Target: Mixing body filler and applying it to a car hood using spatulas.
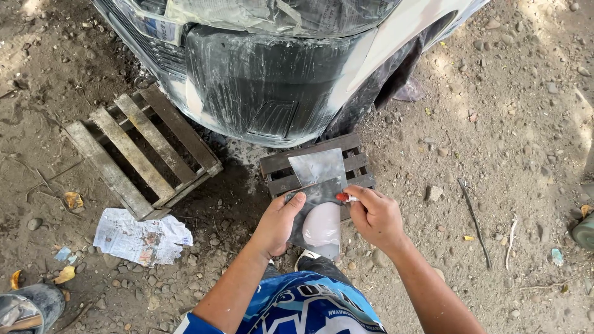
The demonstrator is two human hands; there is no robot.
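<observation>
My left hand (276,224) grips the left edge of a flat grey metal mixing plate (314,205), thumb on top. A pale pinkish blob of filler putty (322,225) lies on the plate. A second metal spreader blade (318,166) sticks out beyond it toward the car. My right hand (374,216) pinches a small tube with a red tip (343,197) over the plate, just above the putty. The masked, sanded front corner of a car bumper (266,80) rises directly ahead.
A small dark wooden pallet (359,162) lies under the plate, and a larger pale pallet (136,148) sits to the left. Crumpled newspaper (141,236) lies on the gravelly dirt. A thin rod (474,219) rests on the ground at right.
</observation>
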